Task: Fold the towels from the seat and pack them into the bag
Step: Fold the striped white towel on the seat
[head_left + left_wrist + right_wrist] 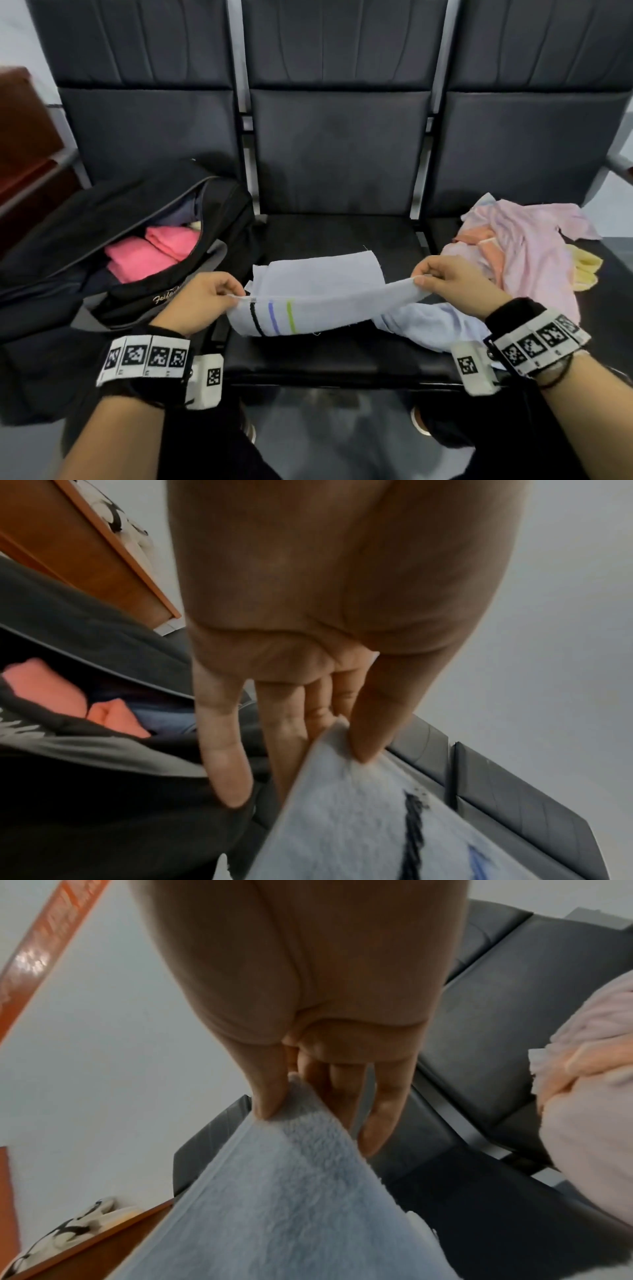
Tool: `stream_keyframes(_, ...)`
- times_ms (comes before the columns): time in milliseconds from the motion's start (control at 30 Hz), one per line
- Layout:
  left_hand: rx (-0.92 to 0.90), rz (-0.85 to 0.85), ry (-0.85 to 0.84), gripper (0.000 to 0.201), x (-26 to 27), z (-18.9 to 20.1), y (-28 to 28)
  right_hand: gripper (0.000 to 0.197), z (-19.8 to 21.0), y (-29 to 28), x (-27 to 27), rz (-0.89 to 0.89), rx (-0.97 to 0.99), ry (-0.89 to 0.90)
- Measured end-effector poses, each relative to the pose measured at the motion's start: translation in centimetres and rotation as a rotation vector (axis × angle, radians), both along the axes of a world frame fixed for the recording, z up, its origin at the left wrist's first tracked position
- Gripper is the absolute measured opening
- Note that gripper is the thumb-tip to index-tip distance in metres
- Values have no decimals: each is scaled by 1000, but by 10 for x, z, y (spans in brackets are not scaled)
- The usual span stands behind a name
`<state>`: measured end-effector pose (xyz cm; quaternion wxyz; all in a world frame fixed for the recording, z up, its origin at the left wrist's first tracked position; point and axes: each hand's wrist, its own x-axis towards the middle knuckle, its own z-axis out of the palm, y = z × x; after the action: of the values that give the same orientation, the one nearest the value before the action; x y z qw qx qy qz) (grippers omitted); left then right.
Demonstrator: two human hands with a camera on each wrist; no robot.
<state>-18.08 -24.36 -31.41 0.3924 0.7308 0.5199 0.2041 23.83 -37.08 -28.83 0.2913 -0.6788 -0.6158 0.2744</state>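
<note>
A pale blue towel (318,291) with black, blue and green stripes lies across the middle seat (335,233), its near edge lifted. My left hand (226,293) pinches the striped left corner of the towel (359,804) between thumb and fingers. At the other end my right hand (423,275) pinches the plain corner of the towel (294,1191). The edge hangs taut between both hands above the seat. The open black bag (137,246) sits on the left seat with folded pink towels (150,251) inside. A heap of pink, orange and yellow towels (520,250) lies on the right seat.
Three dark padded seats with tall backrests (342,102) stand in a row, metal dividers between them. A brown wooden cabinet (20,137) stands at far left. The person's feet and the grey floor (325,428) show below the seat's front edge.
</note>
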Motion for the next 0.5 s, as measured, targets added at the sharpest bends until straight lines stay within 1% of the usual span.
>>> stream_keyframes(100, -82, 18, -38, 26, 3, -9, -1, 15, -10, 3, 5, -28, -46, 66)
stream_keyframes(233, -88, 60, -59, 26, 11, -16, 8, 10, -19, 13, 9, -90, -47, 145)
stream_keyframes(400, -42, 132, -71, 22, 22, -33, 28, 12, -33, 38, 11, -175, 65, 107)
stream_keyframes(500, 26, 222, -40, 19, 31, -46, 46, 14, -45, 64, 11, -244, 81, 90)
